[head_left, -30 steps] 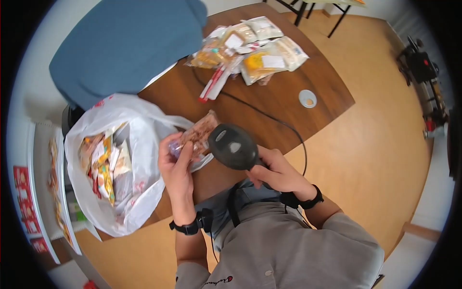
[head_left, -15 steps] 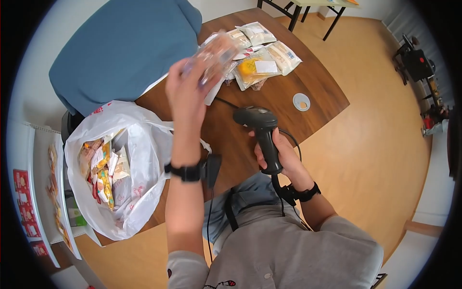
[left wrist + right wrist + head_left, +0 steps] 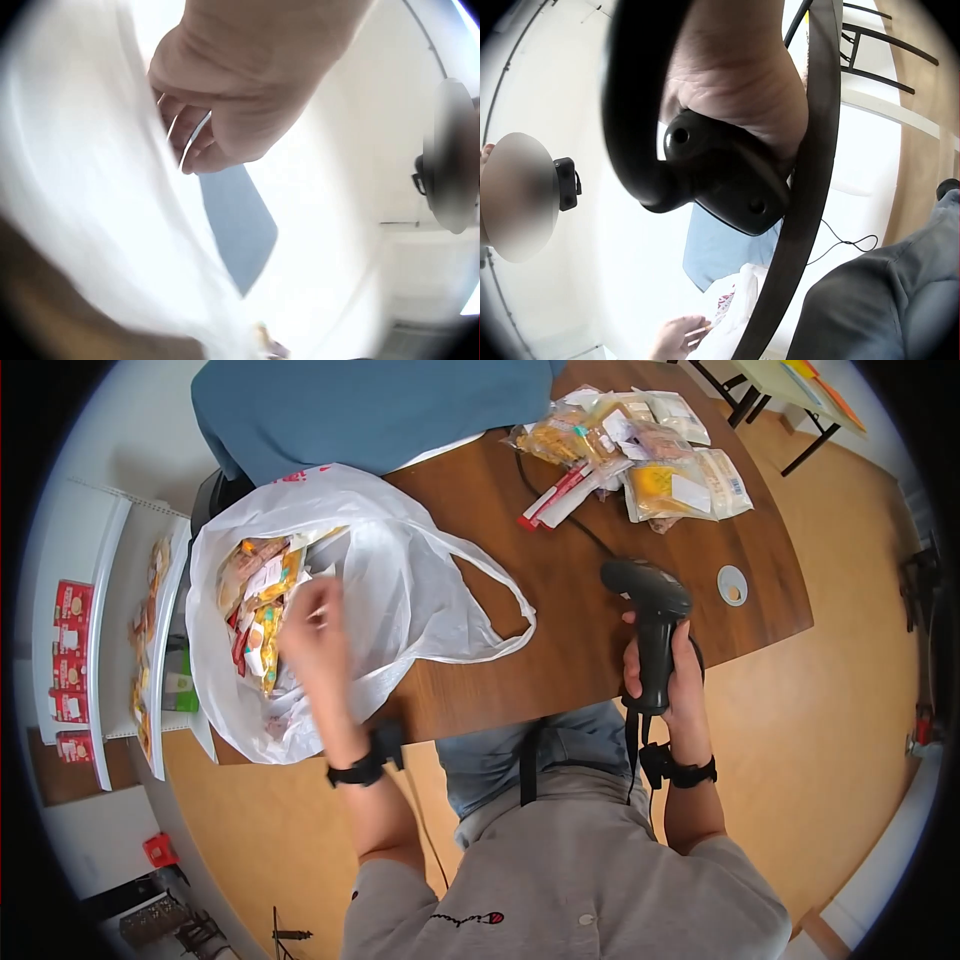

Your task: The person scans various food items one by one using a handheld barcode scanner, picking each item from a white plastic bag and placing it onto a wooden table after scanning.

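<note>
My left hand (image 3: 318, 635), blurred in the head view, is over the opening of a white plastic bag (image 3: 405, 595), beside yellow and red snack packets (image 3: 265, 645) inside. In the left wrist view the fingers of that hand (image 3: 225, 82) bend loosely, with nothing visible in them, next to the bag (image 3: 90, 172). My right hand (image 3: 684, 685) grips the handle of a black handheld scanner (image 3: 655, 605), upright over the table's front edge. The handle's base (image 3: 727, 172) shows in the right wrist view. A pinkish pack (image 3: 662, 440) lies on the pile of packets (image 3: 670, 490).
A red-and-white packet (image 3: 562, 495) lies left of the pile, near the scanner's cable. A round silver disc (image 3: 732, 586) is near the table's right edge. Blue cloth (image 3: 370, 410) covers something behind the bag. Shelves with red boxes (image 3: 70, 650) stand at the left.
My left hand carried the pinkish pack from beside the scanner to the pile, let it go, and moved to the bag. The scanner has turned upright in my right hand. The head view has shifted.
</note>
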`<state>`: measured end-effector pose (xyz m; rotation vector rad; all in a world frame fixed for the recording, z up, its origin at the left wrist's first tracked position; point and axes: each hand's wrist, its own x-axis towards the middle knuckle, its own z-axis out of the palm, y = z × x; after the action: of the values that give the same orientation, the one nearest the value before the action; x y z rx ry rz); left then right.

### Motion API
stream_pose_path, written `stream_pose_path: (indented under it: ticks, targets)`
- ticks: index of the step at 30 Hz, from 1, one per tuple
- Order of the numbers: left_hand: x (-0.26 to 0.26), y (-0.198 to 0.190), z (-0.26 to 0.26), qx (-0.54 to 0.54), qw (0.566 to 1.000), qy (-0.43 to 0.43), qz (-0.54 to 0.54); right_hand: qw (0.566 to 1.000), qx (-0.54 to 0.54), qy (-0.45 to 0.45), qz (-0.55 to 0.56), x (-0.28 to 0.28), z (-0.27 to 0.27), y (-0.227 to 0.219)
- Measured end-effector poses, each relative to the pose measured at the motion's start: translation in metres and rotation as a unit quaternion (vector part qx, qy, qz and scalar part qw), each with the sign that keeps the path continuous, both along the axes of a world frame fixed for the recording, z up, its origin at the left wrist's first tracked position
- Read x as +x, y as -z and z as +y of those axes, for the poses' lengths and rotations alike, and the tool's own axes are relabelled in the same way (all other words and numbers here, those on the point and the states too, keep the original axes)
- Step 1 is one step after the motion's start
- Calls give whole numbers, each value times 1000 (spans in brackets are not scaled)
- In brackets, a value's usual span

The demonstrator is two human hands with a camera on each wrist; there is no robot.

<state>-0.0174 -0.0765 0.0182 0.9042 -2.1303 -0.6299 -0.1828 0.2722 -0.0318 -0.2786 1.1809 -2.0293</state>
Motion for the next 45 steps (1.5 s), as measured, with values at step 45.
stream_pose_path:
  ticks: [45]
  targets:
    - [-74,1,90,126,925,355,-53,966,112,-50,228,27,-14,-34]
